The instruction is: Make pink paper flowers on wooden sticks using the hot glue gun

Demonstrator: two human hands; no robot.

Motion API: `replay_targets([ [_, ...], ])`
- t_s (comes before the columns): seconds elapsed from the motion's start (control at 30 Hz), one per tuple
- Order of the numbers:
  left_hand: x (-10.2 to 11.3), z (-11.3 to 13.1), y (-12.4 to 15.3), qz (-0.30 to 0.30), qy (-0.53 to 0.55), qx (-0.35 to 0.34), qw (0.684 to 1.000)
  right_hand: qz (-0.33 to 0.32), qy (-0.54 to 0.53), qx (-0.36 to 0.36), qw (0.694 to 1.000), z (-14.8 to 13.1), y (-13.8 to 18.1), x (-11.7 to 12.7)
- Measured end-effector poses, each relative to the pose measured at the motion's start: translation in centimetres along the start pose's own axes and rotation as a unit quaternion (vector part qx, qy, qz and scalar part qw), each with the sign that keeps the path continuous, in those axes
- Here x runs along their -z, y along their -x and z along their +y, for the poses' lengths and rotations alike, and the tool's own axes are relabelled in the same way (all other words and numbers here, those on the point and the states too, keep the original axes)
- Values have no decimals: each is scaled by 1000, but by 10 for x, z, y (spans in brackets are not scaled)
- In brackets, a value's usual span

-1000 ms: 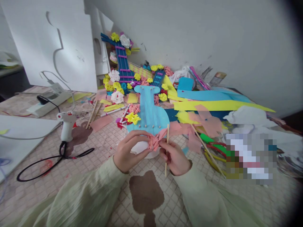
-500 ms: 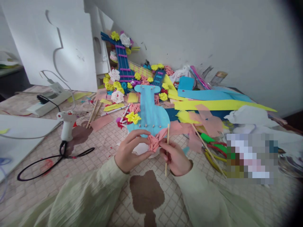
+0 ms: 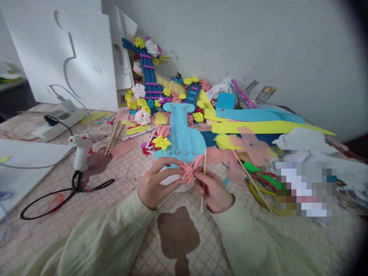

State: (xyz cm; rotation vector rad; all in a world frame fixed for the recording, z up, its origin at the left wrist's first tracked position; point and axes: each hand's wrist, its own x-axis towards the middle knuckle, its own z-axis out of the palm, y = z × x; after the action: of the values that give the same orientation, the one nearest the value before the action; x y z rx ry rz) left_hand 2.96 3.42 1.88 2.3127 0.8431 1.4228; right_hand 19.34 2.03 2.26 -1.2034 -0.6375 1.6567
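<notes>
Between my two hands is a pink crepe-paper flower (image 3: 186, 172), its petals folded and crumpled. My left hand (image 3: 157, 182) pinches its left side with thumb and fingers. My right hand (image 3: 214, 189) is closed around a thin wooden stick (image 3: 204, 184), held nearly upright; its fingertips also touch the flower's right side. Just behind the hands lies a light-blue guitar-shaped cutout (image 3: 186, 134) with strings and small pegs. A yellow paper flower (image 3: 161, 143) rests at its left edge.
A white glue gun (image 3: 82, 151) with a looped black cord stands at left, near a power strip (image 3: 60, 124). Dark-blue paper guitars (image 3: 149, 74) with flowers lean at the back. Blue and yellow paper strips (image 3: 270, 127), scissors (image 3: 260, 195) and another stick (image 3: 253, 182) lie at right.
The fingers of my left hand have shifted slightly on the pink flower, and the flower has turned a little. The stick stays in my right hand, almost unmoved.
</notes>
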Motion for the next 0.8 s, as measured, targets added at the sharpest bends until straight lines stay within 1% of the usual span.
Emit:
replay_targets([
  [0.27, 1, 0, 0, 0, 15, 0, 1000, -15, -7, 6, 1000, 1, -1, 0],
  [0.43, 0, 1, 0, 24, 32, 22, 999, -13, -9, 11, 1000, 1, -1, 1],
  [0.67, 0, 1, 2, 28, 68, 62, 995, -18, -13, 11, 1000, 0, 0, 2],
  [0.8, 0, 1, 4, 31, 76, 61, 995, -19, -11, 12, 1000, 0, 1, 1],
])
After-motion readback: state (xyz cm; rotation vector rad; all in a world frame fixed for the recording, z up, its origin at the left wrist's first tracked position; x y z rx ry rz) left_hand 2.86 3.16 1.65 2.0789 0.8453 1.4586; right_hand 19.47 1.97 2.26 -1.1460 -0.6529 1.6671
